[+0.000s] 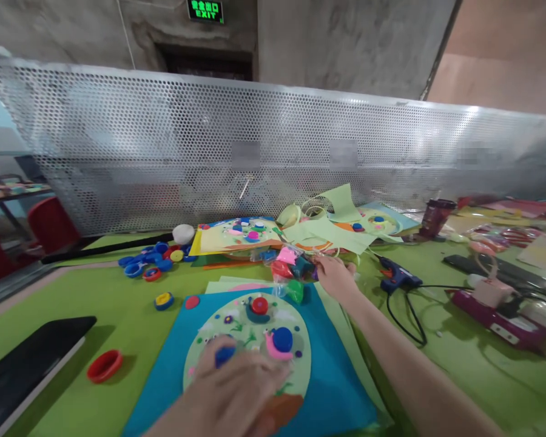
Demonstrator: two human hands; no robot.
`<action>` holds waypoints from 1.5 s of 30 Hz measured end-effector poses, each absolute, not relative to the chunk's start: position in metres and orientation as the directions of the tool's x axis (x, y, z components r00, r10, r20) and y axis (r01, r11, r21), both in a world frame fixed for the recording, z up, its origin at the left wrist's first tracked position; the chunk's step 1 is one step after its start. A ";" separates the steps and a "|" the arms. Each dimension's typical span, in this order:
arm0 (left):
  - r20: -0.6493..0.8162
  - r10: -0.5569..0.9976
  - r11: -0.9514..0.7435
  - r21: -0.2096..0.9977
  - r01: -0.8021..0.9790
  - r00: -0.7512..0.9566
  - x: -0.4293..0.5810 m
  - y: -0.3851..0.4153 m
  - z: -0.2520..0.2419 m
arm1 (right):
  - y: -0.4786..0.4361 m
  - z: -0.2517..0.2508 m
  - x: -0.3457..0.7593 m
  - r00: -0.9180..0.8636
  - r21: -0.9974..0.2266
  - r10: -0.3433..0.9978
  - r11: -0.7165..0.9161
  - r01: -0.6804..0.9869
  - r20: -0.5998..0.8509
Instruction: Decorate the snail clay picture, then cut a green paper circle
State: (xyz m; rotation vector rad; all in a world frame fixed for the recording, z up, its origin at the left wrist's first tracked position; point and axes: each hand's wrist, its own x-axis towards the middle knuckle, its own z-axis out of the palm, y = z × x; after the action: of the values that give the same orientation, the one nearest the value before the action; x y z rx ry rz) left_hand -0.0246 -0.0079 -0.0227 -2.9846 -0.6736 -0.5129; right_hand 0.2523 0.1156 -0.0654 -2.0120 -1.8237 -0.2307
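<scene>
A blue sheet [341, 388] lies in front of me with a round pale-green picture [295, 315] on it. The picture carries a pink snail with a blue cap shell [282, 340] and a red-and-blue round piece [258, 305]. My left hand [236, 388] is over its lower part, smeared by motion, so its grip is unclear. Close to its fingers is a blue round piece [224, 355]; a brown shape [282, 411] shows beside the hand. Beyond the sheet, my right hand [334, 276] has its fingers closed at small plastic bags of coloured clay [284, 270], partly hiding them.
Bottle caps [148, 261], a red ring [104, 366] and a black tablet-like slab [36, 370] lie left. More decorated pictures [236, 237] lie behind. At right are a glue gun [398, 276], its cable, a power strip [500, 321] and a cup [437, 217]. A perforated metal screen [291, 139] stands behind.
</scene>
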 end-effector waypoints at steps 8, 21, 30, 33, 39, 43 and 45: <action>0.146 0.703 -0.708 0.055 0.704 0.696 -0.047 0.031 -0.037 | 0.123 -0.076 0.260 0.186 -0.234 0.889 -0.093 0.968 0.418; 0.234 0.646 -0.751 0.025 0.659 0.727 -0.036 0.022 -0.042 | 0.121 -0.062 0.253 0.166 -0.442 0.866 0.069 0.894 0.472; 0.274 0.680 -0.724 0.105 0.682 0.680 -0.032 0.017 -0.037 | 0.107 -0.047 0.247 0.084 -0.526 0.869 0.216 0.822 0.488; 0.300 0.748 -0.663 0.310 0.681 0.592 -0.026 0.010 -0.031 | 0.090 -0.035 0.236 0.078 -0.518 0.798 0.310 0.797 0.598; 0.249 0.816 -0.521 0.707 0.479 0.521 -0.017 0.001 -0.031 | 0.035 -0.024 0.182 -0.233 -0.358 0.617 0.678 0.642 0.752; 0.363 0.879 -0.466 0.793 0.392 0.310 -0.017 0.001 -0.042 | 0.014 -0.026 0.158 -0.411 -0.218 0.428 0.858 0.465 0.805; 0.372 0.902 -0.431 0.812 0.393 0.220 -0.018 0.000 -0.045 | 0.012 -0.026 0.157 -0.458 -0.175 0.401 0.871 0.459 0.793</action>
State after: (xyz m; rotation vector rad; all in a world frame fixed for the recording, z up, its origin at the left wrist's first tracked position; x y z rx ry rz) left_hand -0.0182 0.0004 -0.0455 -2.8282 -1.7427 -1.7035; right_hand 0.1566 0.0120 -0.0256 -0.6222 -2.1050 -0.0787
